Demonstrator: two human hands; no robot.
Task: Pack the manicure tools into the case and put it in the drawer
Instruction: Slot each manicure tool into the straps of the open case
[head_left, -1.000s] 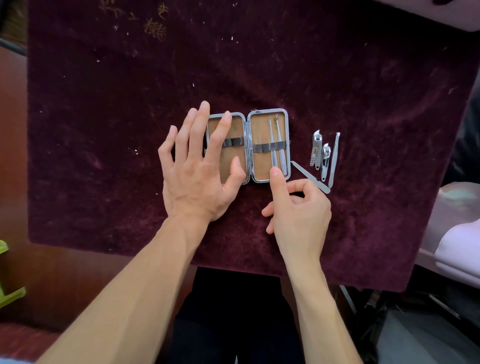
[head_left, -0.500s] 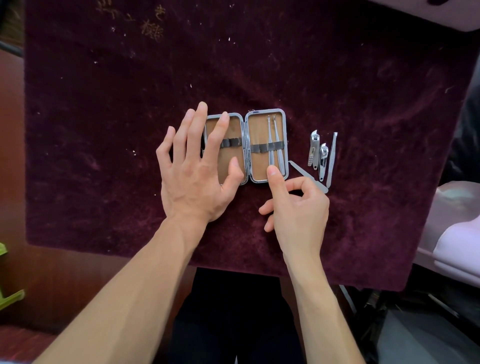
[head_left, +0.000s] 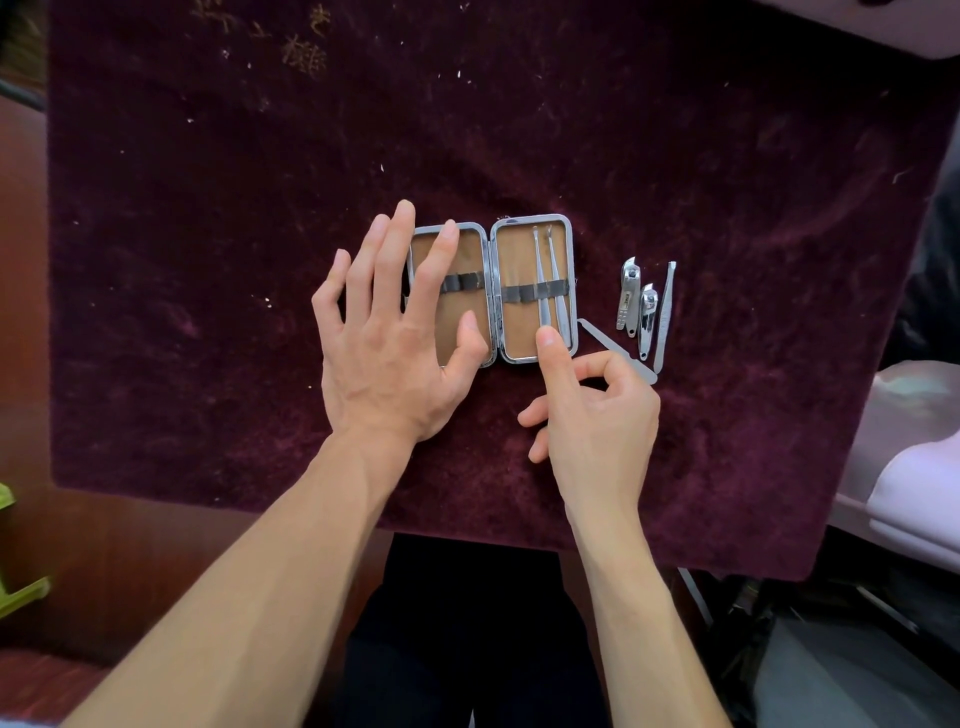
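Manicure case (head_left: 514, 260) lies open and flat in the middle of the velvet cloth (head_left: 675, 156), and over the last second almost nothing about it has changed. Nearest, the right hand (head_left: 597, 415) keeps its index fingertip (head_left: 548, 343) stretched out on the near ends of the two slim probes (head_left: 545, 270) in the right half, the other fingers curled in around nothing I can make out; the fingertip has crept only a shade, so the probes look as good as seated. To its left, the left hand (head_left: 389, 364) stays spread, fingers apart and straight, pressing the case's left half down. A nail file (head_left: 597, 335) lies slantwise just right of the case's near corner, passing close by the curled right fingers (whether they touch it I cannot tell). Further in, the probes run under the elastic strap (head_left: 519, 293); the loops in the left half show nothing in them. Right of the case, apart from it, the large nail clipper (head_left: 629, 296), small nail clipper (head_left: 648, 322) and tweezers (head_left: 665, 317) sit unmoved. Judging by that, packing is early: four tools remain out, the file being the handiest next, and no drawer is in view.
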